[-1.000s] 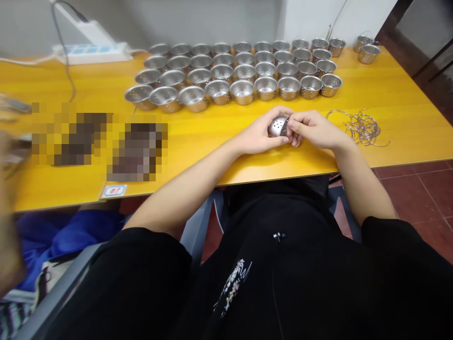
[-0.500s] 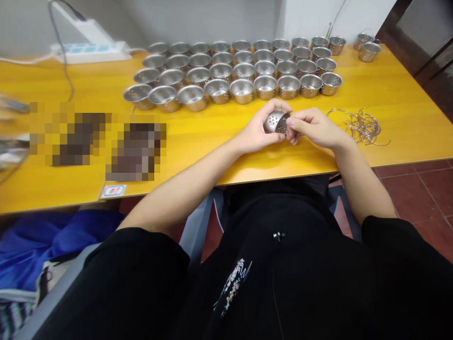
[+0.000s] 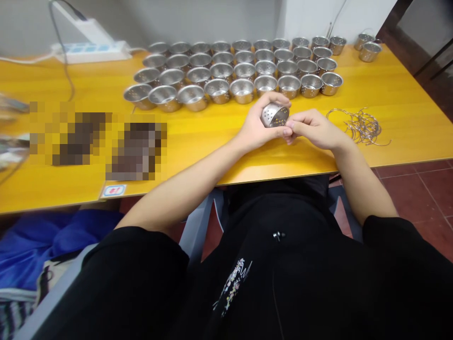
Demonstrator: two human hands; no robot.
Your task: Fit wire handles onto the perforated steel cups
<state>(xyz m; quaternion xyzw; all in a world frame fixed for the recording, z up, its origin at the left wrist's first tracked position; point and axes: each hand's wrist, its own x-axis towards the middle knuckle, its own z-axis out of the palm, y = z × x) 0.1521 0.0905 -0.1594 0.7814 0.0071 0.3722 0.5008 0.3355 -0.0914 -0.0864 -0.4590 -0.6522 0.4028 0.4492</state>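
Observation:
My left hand (image 3: 255, 123) is wrapped round a small perforated metal cup (image 3: 274, 114), thumb below and fingers over the top. The cup lies tilted on its side, its open mouth facing right. At the lower edge of its rim, my right hand (image 3: 312, 128) is closed in a pinch, fingertips close against the left thumb. Whatever sits between those right fingers is hidden. To the right of my right hand lies a tangled pile of thin bent wire pieces (image 3: 364, 126).
Several rows of similar perforated cups (image 3: 242, 90) stand along the back of the yellow table (image 3: 198, 146). Two cups (image 3: 370, 52) with wire handles stand at the far right corner. A power strip (image 3: 94, 51) and blurred-out dark rectangles (image 3: 132, 151) are on the left.
The cup has turned slightly in my left hand, showing more of its mouth. My right fingers have shifted from over the rim down to its lower edge.

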